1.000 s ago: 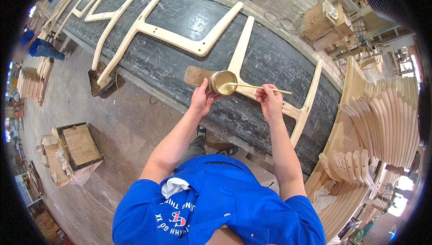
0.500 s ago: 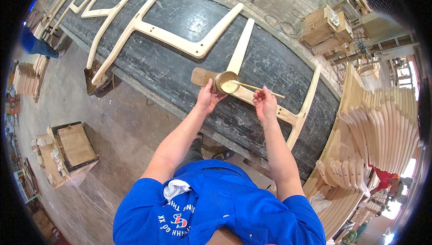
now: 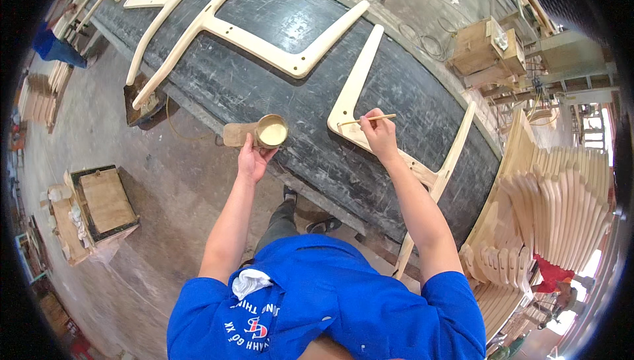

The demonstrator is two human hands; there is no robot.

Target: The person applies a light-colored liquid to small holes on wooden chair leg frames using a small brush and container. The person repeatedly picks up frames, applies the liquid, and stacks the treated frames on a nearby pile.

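Observation:
My left hand (image 3: 255, 162) grips a small round pot (image 3: 272, 131) of pale yellow liquid, together with a flat piece of wood (image 3: 236, 135) that sticks out to its left. Both are over the near edge of the dark table. My right hand (image 3: 379, 134) pinches a thin wooden stick (image 3: 376, 119), perhaps a brush. Its left tip is at the corner of a pale wooden frame (image 3: 357, 86) with dark holes. Whether the tip touches the wood I cannot tell. The frame lies on the table, its lower rail passing under my right hand.
More pale wooden frames (image 3: 257, 46) lie along the dark table (image 3: 290, 26) to the left. Stacked curved wooden parts (image 3: 555, 195) stand at the right. A wooden box (image 3: 105, 198) is on the floor at left, another box (image 3: 481, 48) beyond the table. A person in red (image 3: 553, 274) is at far right.
My left hand has moved left with the pot, away from the frame. The stick has left the pot, and my right hand has brought its tip to the frame's corner.

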